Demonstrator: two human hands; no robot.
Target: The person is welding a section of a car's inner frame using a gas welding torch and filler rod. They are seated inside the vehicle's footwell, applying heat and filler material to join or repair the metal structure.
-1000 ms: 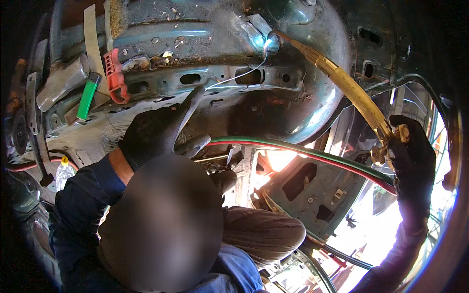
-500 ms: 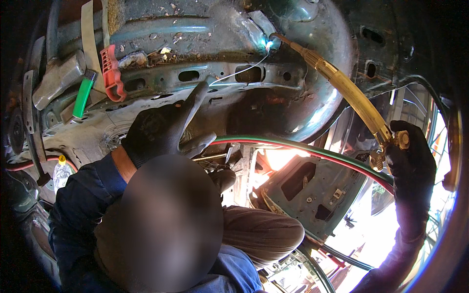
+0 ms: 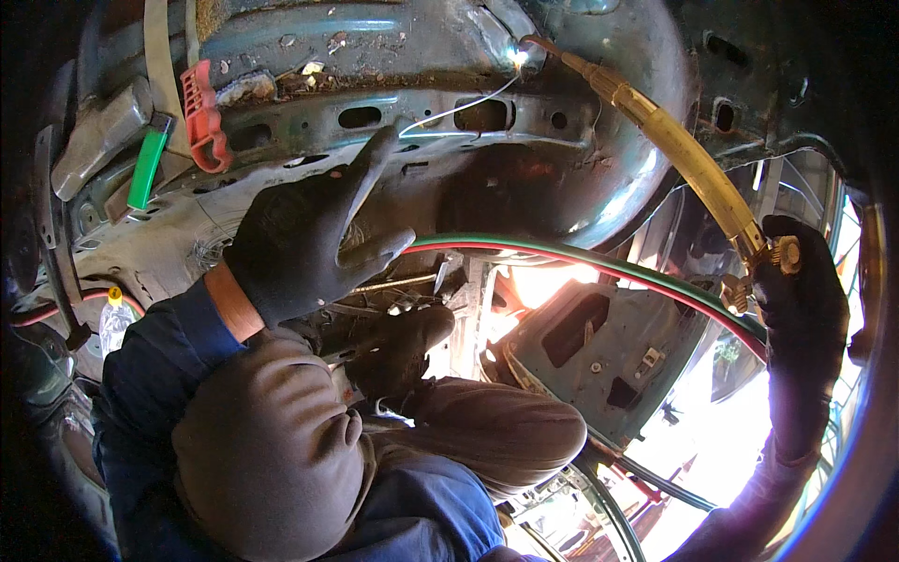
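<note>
My left hand (image 3: 304, 229), in a black glove, reaches up from the left with its index finger stretched and thumb apart. A thin filler wire (image 3: 459, 114) runs from that fingertip to a bright glowing spot on the car body panel (image 3: 375, 84). My right hand (image 3: 801, 281), also black-gloved, is closed round the valve end of a brass welding torch (image 3: 688, 155) at the right. The torch's bent tip touches or nearly touches the glow, beside a small metal patch (image 3: 506, 23). How the left fingers pinch the wire is partly hidden.
Green and red hoses (image 3: 581, 262) cross below the panel. A hammer (image 3: 103, 140), a green lighter (image 3: 148, 169) and a red handle (image 3: 201, 117) are at the left. Below are a plastic bottle (image 3: 116, 318), a person's hooded head (image 3: 272, 450) and a loose door panel (image 3: 599, 361).
The panel and tools sit slightly higher and further left in view at the left side. The torch has shifted a little right in view. The glow looks whiter and less blue.
</note>
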